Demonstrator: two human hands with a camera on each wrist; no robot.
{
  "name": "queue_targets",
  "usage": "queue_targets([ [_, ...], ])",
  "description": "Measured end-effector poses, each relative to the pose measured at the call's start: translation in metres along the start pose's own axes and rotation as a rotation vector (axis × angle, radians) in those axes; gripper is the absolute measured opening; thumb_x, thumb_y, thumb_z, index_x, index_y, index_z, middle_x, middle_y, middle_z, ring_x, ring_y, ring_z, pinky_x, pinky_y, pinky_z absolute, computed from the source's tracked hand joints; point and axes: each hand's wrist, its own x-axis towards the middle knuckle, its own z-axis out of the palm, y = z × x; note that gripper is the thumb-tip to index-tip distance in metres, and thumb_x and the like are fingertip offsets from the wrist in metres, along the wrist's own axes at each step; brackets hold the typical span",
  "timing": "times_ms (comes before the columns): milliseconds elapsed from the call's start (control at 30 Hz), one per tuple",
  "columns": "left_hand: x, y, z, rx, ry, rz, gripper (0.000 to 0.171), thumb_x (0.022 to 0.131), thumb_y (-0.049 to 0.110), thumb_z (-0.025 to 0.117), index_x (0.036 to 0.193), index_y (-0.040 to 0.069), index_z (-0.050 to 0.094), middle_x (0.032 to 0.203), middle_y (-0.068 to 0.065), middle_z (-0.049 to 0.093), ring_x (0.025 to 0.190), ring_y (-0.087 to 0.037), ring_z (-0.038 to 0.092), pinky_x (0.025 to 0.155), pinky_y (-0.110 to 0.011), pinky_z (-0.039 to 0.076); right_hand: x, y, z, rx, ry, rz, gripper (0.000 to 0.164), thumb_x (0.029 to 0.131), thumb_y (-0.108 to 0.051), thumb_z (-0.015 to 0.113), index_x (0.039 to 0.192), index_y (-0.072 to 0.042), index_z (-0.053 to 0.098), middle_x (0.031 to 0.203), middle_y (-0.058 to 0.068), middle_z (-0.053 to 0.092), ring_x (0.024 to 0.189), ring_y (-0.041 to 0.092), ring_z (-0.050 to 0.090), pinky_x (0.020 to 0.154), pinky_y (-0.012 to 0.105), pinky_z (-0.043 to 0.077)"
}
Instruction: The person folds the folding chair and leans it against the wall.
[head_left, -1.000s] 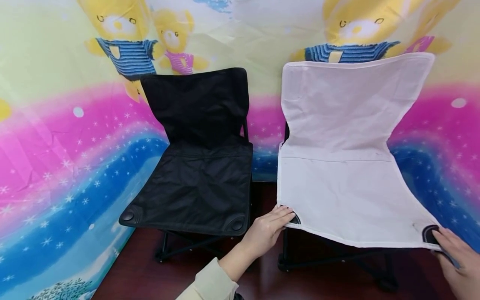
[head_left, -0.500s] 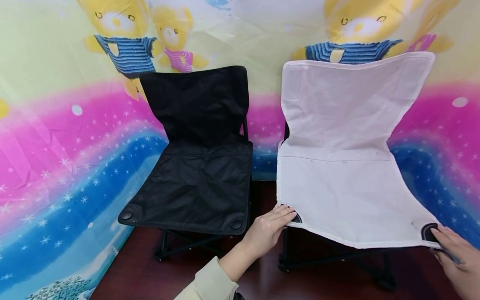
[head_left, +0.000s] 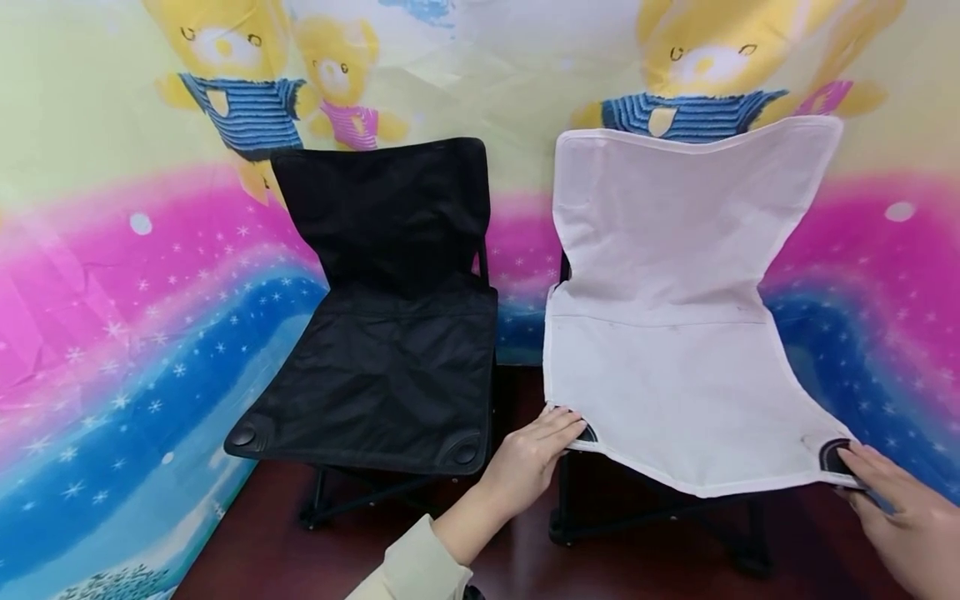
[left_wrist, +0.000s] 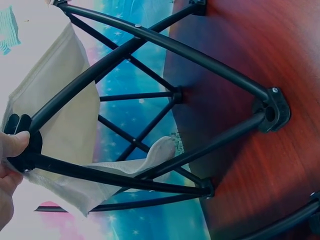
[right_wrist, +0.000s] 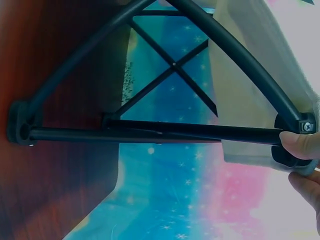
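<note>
A white fabric folding chair point(head_left: 660, 375) stands unfolded at the right in the head view. At its front left seat corner my left hand point(head_left: 517, 467) grips the fabric and frame, fingers over the black corner patch. In the left wrist view the left thumb point(left_wrist: 19, 144) presses the black plastic joint point(left_wrist: 32, 145) under that corner. My right hand point(head_left: 903, 508) grips the front right corner the same way, its thumb point(right_wrist: 300, 145) against the joint beneath in the right wrist view. Crossed black tubes point(left_wrist: 140, 32) form the chair's legs.
To the left stands a black folding chair point(head_left: 382, 375), unfolded, close beside the white one. Behind both hangs a colourful backdrop point(head_left: 90, 275) with printed bears. A dark red, glossy wooden surface point(head_left: 255, 533) lies under the chairs' feet.
The white chair's right side has come slightly left with my right hand, and its top edge dips more. Both hands keep their grip. The head view has shifted a little.
</note>
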Motion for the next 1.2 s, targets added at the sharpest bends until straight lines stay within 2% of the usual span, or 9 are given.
queue_targets([
  [67, 0.001, 0.000, -0.001, 0.002, 0.005, 0.003, 0.032, 0.079, -0.003, 0.057, 0.110, 0.003, 0.059, 0.113, -0.008, 0.056, 0.111, -0.014, 0.046, 0.095, -0.023, 0.029, 0.000, -0.004, 0.000, -0.022, -0.026, 0.024, 0.048, 0.063, 0.026, 0.056, 0.110, 0.017, 0.048, 0.108, 0.038, 0.043, 0.122, 0.026, 0.027, 0.098, 0.041, 0.020],
  [167, 0.002, 0.000, -0.002, 0.011, 0.012, 0.009, 0.032, 0.078, -0.003, 0.057, 0.110, 0.003, 0.058, 0.113, -0.008, 0.056, 0.111, -0.015, 0.046, 0.095, -0.023, 0.028, 0.001, -0.006, 0.000, -0.038, -0.020, 0.013, 0.054, 0.059, 0.027, 0.059, 0.110, 0.016, 0.048, 0.108, 0.037, 0.043, 0.119, 0.032, 0.030, 0.097, 0.043, 0.022],
  [467, 0.006, 0.000, -0.005, 0.024, 0.024, 0.012, 0.032, 0.078, -0.003, 0.058, 0.110, 0.002, 0.059, 0.112, -0.008, 0.057, 0.109, -0.015, 0.047, 0.095, -0.023, 0.029, 0.006, -0.011, -0.001, -0.047, -0.004, -0.019, 0.050, 0.063, 0.026, 0.057, 0.111, 0.015, 0.049, 0.110, 0.036, 0.044, 0.122, 0.022, 0.027, 0.097, 0.040, 0.021],
  [533, 0.007, 0.000, -0.006, 0.026, 0.028, 0.008, 0.032, 0.078, -0.002, 0.058, 0.110, 0.002, 0.059, 0.112, -0.008, 0.057, 0.109, -0.015, 0.047, 0.095, -0.023, 0.029, 0.007, -0.012, -0.001, -0.057, 0.004, -0.032, 0.038, 0.072, 0.020, 0.053, 0.110, 0.015, 0.050, 0.110, 0.035, 0.044, 0.122, 0.019, 0.027, 0.098, 0.039, 0.021],
  [700, 0.010, 0.002, -0.008, 0.037, 0.024, 0.003, 0.034, 0.077, -0.005, 0.058, 0.110, 0.002, 0.059, 0.111, -0.007, 0.057, 0.109, -0.015, 0.047, 0.095, -0.022, 0.029, 0.008, -0.015, -0.002, -0.081, 0.003, -0.047, 0.030, 0.079, 0.013, 0.050, 0.110, 0.015, 0.050, 0.110, 0.035, 0.044, 0.122, 0.021, 0.027, 0.098, 0.039, 0.021],
  [967, 0.013, 0.003, -0.008, 0.032, 0.013, -0.005, 0.034, 0.077, -0.007, 0.057, 0.110, 0.003, 0.059, 0.112, -0.007, 0.057, 0.110, -0.014, 0.047, 0.095, -0.021, 0.028, 0.012, -0.021, -0.003, -0.064, -0.003, -0.035, 0.046, 0.063, 0.024, 0.058, 0.107, 0.017, 0.050, 0.109, 0.036, 0.044, 0.120, 0.027, 0.030, 0.097, 0.041, 0.022],
  [1033, 0.014, 0.003, -0.009, 0.043, 0.018, -0.001, 0.034, 0.077, -0.006, 0.058, 0.110, 0.003, 0.059, 0.111, -0.007, 0.057, 0.109, -0.014, 0.047, 0.095, -0.021, 0.028, 0.013, -0.022, -0.003, -0.061, 0.008, -0.054, 0.029, 0.081, 0.005, 0.053, 0.107, 0.016, 0.051, 0.108, 0.036, 0.045, 0.121, 0.025, 0.030, 0.097, 0.040, 0.022],
  [1067, 0.014, 0.003, -0.010, 0.053, 0.023, 0.003, 0.034, 0.076, -0.006, 0.058, 0.109, 0.003, 0.059, 0.111, -0.007, 0.057, 0.109, -0.014, 0.047, 0.095, -0.021, 0.028, 0.014, -0.023, -0.003, -0.059, 0.015, -0.065, 0.031, 0.087, -0.007, 0.048, 0.107, 0.016, 0.051, 0.108, 0.036, 0.045, 0.121, 0.024, 0.029, 0.097, 0.040, 0.022],
  [1200, 0.016, 0.004, -0.011, 0.065, 0.046, 0.010, 0.034, 0.076, -0.006, 0.059, 0.109, 0.003, 0.060, 0.111, -0.007, 0.057, 0.109, -0.015, 0.048, 0.094, -0.021, 0.029, 0.018, -0.025, -0.004, -0.072, 0.046, -0.120, 0.074, 0.087, -0.049, 0.019, 0.107, 0.014, 0.053, 0.107, 0.035, 0.046, 0.120, 0.014, 0.028, 0.098, 0.036, 0.023],
])
